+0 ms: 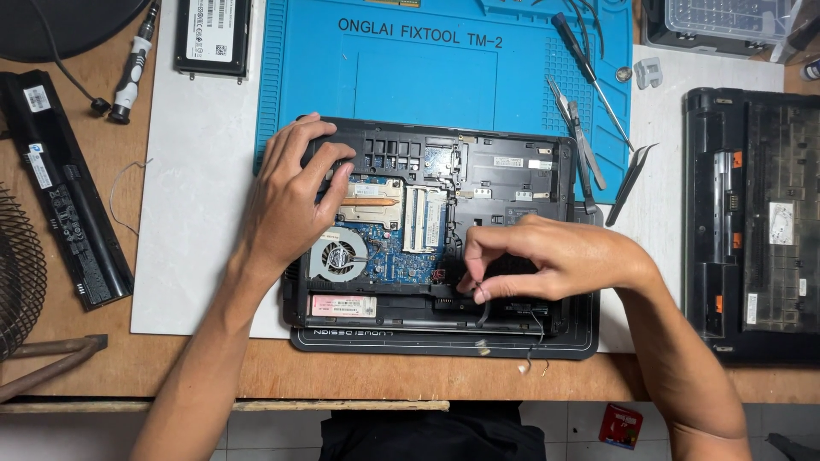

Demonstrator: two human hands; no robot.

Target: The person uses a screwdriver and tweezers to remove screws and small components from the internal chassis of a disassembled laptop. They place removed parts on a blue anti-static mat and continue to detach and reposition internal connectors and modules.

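My left hand (295, 192), fingers spread, presses the far-left corner of the opened black laptop base (431, 230) on the tabletop. My right hand (547, 256) pinches a thin black cable (483, 309) at its near edge; a hard tug could probably tear it.

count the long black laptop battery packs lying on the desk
2: one long black battery pack lies angled at the left edge; a shorter black battery pack sits top left. Others may be hidden.
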